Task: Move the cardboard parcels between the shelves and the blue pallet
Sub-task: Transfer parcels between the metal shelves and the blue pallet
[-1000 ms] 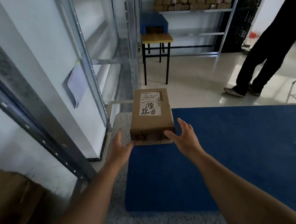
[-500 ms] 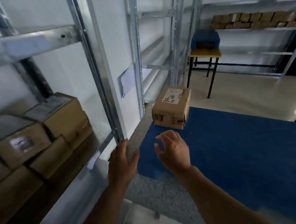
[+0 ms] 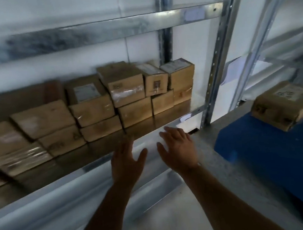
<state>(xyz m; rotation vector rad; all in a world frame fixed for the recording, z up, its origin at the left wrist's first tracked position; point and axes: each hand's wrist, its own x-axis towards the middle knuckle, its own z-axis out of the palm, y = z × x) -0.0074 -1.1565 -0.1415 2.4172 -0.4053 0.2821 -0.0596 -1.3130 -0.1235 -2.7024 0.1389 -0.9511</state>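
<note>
Since a second ago the view has swung from the blue pallet (image 3: 268, 153), now at 3 o'clock, to the metal shelf (image 3: 100, 165). Stacked parcels (image 3: 110, 99) fill it at 10 o'clock; one parcel (image 3: 282, 105) sits on the pallet. Left hand (image 3: 126, 161) and right hand (image 3: 179, 148) hover at centre, fingers spread, holding nothing.

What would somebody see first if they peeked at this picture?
Probably the two bare hands reaching out in the middle, the left hand and the right hand, both open and holding nothing, just in front of the metal shelf. Behind them a stack of brown cardboard parcels fills the shelf. On the right, one more parcel sits on the corner of the bright blue pallet.
</note>
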